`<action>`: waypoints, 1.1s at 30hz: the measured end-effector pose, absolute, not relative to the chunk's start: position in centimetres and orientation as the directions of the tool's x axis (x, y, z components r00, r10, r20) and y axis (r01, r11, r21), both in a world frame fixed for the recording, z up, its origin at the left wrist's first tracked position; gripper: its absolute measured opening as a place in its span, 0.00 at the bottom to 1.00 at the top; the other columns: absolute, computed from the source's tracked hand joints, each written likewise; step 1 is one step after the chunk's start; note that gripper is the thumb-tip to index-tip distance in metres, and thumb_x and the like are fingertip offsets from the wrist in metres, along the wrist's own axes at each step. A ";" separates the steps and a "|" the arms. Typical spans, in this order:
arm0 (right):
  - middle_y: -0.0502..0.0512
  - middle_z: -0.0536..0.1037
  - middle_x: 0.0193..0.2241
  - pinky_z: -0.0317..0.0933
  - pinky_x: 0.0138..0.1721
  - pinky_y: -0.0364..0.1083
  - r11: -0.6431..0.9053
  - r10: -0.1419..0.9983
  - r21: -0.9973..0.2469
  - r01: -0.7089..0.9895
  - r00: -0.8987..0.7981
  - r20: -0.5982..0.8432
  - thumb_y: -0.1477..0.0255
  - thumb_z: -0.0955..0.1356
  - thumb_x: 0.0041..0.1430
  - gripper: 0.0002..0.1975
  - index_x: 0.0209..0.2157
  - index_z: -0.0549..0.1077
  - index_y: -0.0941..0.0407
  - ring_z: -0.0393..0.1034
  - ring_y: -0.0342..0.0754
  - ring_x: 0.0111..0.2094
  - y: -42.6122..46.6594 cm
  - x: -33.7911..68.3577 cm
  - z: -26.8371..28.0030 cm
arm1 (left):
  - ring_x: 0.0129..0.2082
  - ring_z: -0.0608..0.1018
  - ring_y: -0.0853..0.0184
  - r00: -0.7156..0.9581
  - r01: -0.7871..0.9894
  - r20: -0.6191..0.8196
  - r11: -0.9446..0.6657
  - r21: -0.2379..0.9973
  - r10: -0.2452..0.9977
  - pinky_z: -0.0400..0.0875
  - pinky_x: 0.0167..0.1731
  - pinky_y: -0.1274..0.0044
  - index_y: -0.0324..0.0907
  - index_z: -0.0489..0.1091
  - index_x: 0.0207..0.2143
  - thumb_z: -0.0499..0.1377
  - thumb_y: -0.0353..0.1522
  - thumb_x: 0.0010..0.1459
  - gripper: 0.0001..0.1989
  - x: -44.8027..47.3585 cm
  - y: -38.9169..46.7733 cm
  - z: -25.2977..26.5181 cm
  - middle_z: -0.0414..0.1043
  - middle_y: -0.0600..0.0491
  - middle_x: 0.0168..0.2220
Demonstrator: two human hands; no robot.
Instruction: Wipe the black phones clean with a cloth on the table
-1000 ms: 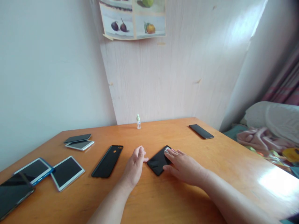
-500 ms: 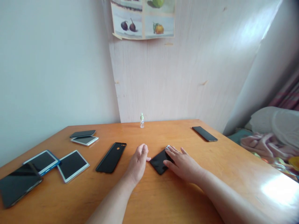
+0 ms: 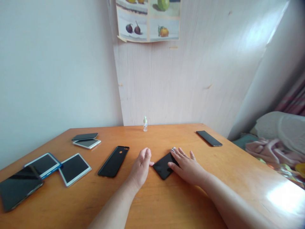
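A black smartphone lies flat on the table, turned at an angle. My right hand rests on its right part with fingers stretched out. Under those fingertips, at the phone's far corner, a bit of a small white cloth or wipe shows; the rest is covered. My left hand stands on its side to the left, fingers curled and thumb up. Its little finger reaches the phone's left corner. Farther left lies a black phone case with its hollow inside upward.
On the left lie a white tablet, a blue-edged tablet, a large black tablet and two stacked devices. A small spray bottle stands at the back. Another black phone is at right.
My right hand has shifted slightly right, its fingers a little more spread. The left hand stays in place. The camera view has tilted slightly upward.
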State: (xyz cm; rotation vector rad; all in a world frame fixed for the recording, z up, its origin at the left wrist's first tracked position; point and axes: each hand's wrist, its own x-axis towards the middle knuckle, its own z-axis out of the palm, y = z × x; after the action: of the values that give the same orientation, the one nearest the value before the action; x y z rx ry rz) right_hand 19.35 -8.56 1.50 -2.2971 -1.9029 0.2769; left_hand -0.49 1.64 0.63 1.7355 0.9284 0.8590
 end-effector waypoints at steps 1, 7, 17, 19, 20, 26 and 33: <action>0.60 0.46 0.68 0.25 0.62 0.70 -0.118 0.993 -0.249 0.961 0.108 -0.052 0.48 0.53 0.65 0.37 0.68 0.47 0.54 0.34 0.58 0.69 -9.0 18.8 1.8 | 0.38 0.81 0.59 0.462 0.204 0.136 -0.254 0.945 0.876 0.69 0.47 0.66 0.40 0.61 0.57 0.42 0.55 0.63 0.33 -0.5 1.6 0.7 0.73 0.44 0.48; 0.57 0.44 0.69 0.23 0.63 0.68 0.210 0.969 -0.353 0.912 -0.242 -0.046 0.46 0.54 0.63 0.38 0.68 0.43 0.49 0.37 0.57 0.68 -10.2 16.1 2.8 | 0.37 0.81 0.60 0.477 0.198 0.124 -0.244 0.949 0.870 0.69 0.47 0.67 0.41 0.63 0.54 0.42 0.54 0.64 0.31 -0.6 1.7 0.9 0.75 0.46 0.46; 0.61 0.45 0.68 0.24 0.62 0.70 0.003 1.000 -0.304 0.953 -0.012 -0.029 0.48 0.55 0.64 0.38 0.68 0.48 0.54 0.37 0.58 0.68 -9.3 18.1 2.1 | 0.38 0.81 0.60 0.475 0.210 0.122 -0.246 0.946 0.872 0.69 0.47 0.67 0.40 0.62 0.56 0.41 0.55 0.64 0.33 -0.5 1.7 0.7 0.73 0.44 0.48; 0.59 0.45 0.68 0.23 0.63 0.69 0.168 0.981 -0.352 0.921 -0.191 -0.029 0.47 0.56 0.63 0.39 0.68 0.45 0.51 0.36 0.59 0.68 -9.9 16.5 2.7 | 0.38 0.81 0.60 0.467 0.210 0.122 -0.244 0.947 0.876 0.69 0.47 0.67 0.40 0.61 0.57 0.41 0.54 0.64 0.33 -0.5 1.7 0.7 0.73 0.44 0.49; 0.58 0.46 0.68 0.22 0.63 0.69 0.230 0.965 -0.374 0.898 -0.259 -0.029 0.46 0.56 0.63 0.39 0.68 0.44 0.50 0.37 0.59 0.68 -10.0 15.9 3.0 | 0.38 0.81 0.60 0.460 0.211 0.123 -0.243 0.947 0.880 0.69 0.47 0.67 0.40 0.61 0.57 0.41 0.54 0.64 0.33 -0.5 1.8 0.7 0.73 0.44 0.49; 0.57 0.47 0.68 0.22 0.62 0.70 0.000 0.999 -0.309 0.951 -0.011 -0.035 0.49 0.53 0.65 0.35 0.68 0.49 0.51 0.37 0.58 0.68 -8.7 18.1 1.8 | 0.39 0.81 0.60 0.462 0.223 0.116 -0.242 0.944 0.880 0.68 0.48 0.66 0.40 0.59 0.59 0.41 0.55 0.64 0.34 -0.5 1.8 0.6 0.72 0.43 0.51; 0.60 0.44 0.68 0.24 0.63 0.70 -0.077 0.997 -0.261 0.962 0.073 -0.024 0.47 0.54 0.64 0.39 0.68 0.47 0.56 0.35 0.59 0.69 -8.9 18.8 1.4 | 0.38 0.81 0.61 0.467 0.220 0.119 -0.246 0.944 0.876 0.69 0.48 0.67 0.40 0.60 0.57 0.41 0.54 0.64 0.33 -0.5 1.8 0.6 0.72 0.44 0.51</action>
State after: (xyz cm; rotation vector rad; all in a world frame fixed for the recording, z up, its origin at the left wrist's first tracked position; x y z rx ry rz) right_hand 18.84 -8.86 1.39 -2.1648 -2.0048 0.2924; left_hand -0.50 1.80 0.55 1.7357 0.9412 0.8380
